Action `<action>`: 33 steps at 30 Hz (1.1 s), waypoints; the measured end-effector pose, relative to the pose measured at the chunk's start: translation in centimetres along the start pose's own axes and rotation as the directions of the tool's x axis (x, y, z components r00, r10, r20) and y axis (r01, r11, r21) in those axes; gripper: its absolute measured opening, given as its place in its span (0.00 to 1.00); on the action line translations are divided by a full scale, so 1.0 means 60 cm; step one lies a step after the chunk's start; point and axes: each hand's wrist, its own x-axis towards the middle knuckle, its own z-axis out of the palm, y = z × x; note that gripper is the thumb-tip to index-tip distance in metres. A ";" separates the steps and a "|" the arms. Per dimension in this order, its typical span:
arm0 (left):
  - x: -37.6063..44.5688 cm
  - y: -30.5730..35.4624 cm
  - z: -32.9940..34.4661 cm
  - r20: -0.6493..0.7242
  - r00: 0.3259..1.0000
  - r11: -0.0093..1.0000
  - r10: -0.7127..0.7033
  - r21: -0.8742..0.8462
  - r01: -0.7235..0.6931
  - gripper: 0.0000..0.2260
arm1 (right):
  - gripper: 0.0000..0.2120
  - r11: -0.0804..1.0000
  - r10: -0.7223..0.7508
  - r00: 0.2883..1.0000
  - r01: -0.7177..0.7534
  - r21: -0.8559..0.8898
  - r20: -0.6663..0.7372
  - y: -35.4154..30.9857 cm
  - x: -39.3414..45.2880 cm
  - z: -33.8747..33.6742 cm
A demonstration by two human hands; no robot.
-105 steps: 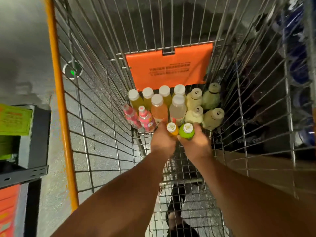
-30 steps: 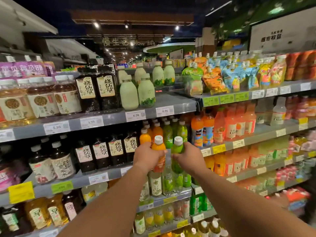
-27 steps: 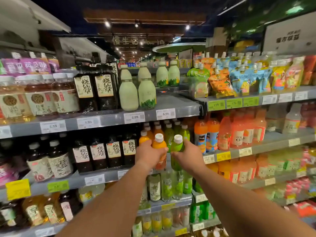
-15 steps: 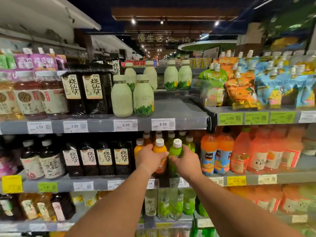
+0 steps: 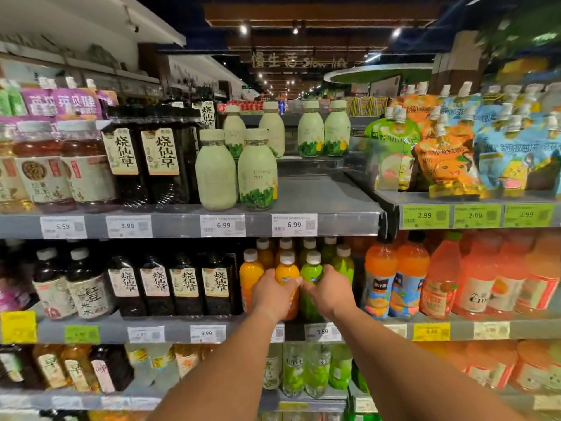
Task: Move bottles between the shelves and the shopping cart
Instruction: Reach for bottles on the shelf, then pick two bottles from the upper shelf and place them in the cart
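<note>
Both bottles have come off the cart and reached the shelf. The left hand is wrapped around the orange juice bottle, and the right hand is wrapped around the green juice bottle, the two held upright and side by side at the front of the middle shelf, in line with the rows of matching orange and green bottles behind them. Whether their bases already rest on the shelf I cannot tell — the hands cover the lower halves.

Three and a half seconds ago the same pair was being held inside the wire shopping cart (which is now out of view entirely). A second ago they were held out in front of the shelf edge; half a second ago they were closer in, and now they sit in among the stock. I judge the step to be nearly done: what remains is letting go.
</note>
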 end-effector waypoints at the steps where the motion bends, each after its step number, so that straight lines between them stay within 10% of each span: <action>1: -0.001 -0.004 0.001 0.003 1.000 1.000 -0.005 -0.011 0.005 0.19 | 0.25 1.000 0.004 1.000 -0.004 0.001 -0.009 0.002 -0.002 0.004; 17: -0.029 0.006 -0.003 0.016 0.994 0.993 -0.111 -0.045 0.111 0.36 | 0.34 0.998 0.019 1.000 -0.018 0.067 -0.021 0.020 -0.023 0.001; 22: -0.091 -0.026 -0.034 0.065 0.998 0.999 -0.025 -0.024 0.026 0.27 | 0.32 0.999 0.040 0.997 -0.039 0.013 -0.069 0.037 -0.112 -0.008; 33: -0.282 -0.285 -0.346 -0.100 0.984 0.981 -0.144 0.115 0.155 0.27 | 0.27 0.987 -0.125 0.985 0.111 0.116 0.116 -0.192 -0.392 0.183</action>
